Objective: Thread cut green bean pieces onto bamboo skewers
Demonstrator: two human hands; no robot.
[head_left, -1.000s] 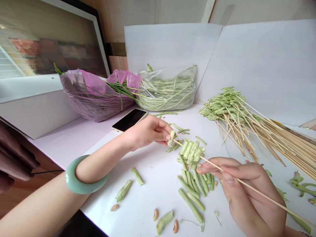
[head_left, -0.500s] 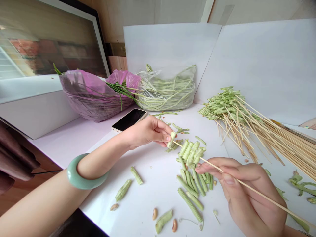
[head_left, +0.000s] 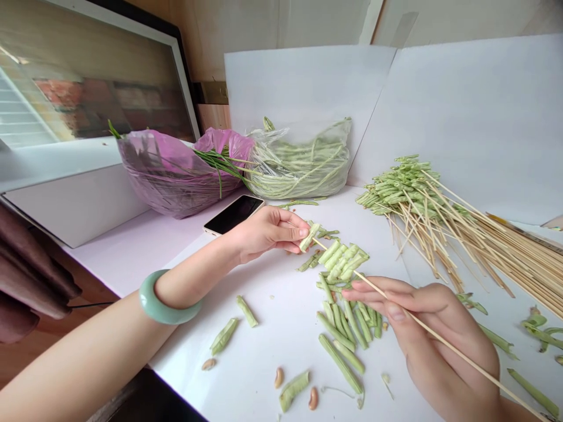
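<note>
Left hand (head_left: 272,233): narrow pinch on one bean piece (head_left: 311,237), held crosswise to the skewer (head_left: 466,358), probably to offer its side square to the tip. Can't tell whether pierced right through; too small. Right hand (head_left: 440,334): skewer gripped between thumb and fingers, behind the threaded pieces (head_left: 339,261), likely to steady the shaft. Cut pieces (head_left: 352,328) just left of the right hand, presumably for short reach. Loaded skewers (head_left: 402,186) beyond it, bean ends heaped together, apparently parked aside. Phone (head_left: 234,214), pink bag (head_left: 171,176) and clear bag (head_left: 303,167) beyond the left hand.

Materials: pale-green beans, ridged, stubby cylinders; thin, straight wooden shaft; crinkly film bags; smooth, glossy green bangle (head_left: 153,302) behind left hand.
</note>
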